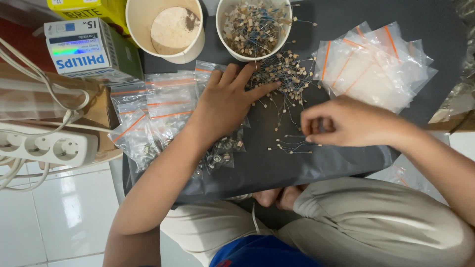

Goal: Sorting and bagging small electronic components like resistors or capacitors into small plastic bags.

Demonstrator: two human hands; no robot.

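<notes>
Head view: left hand (225, 101) flat, open on parts pile (284, 74); right hand (341, 123) pinches wired parts (292, 144) (best keep leads untangled).

A: Where is there room on the mat (341, 20)?

B: The bare strip near its front edge, and a patch at the far right corner.

A: What blocks the rest?

B: Cups (255, 27) at the back, bags (153, 106) left, empty bags (373, 64) right, parts (284, 74) scattered mid-mat.
</notes>
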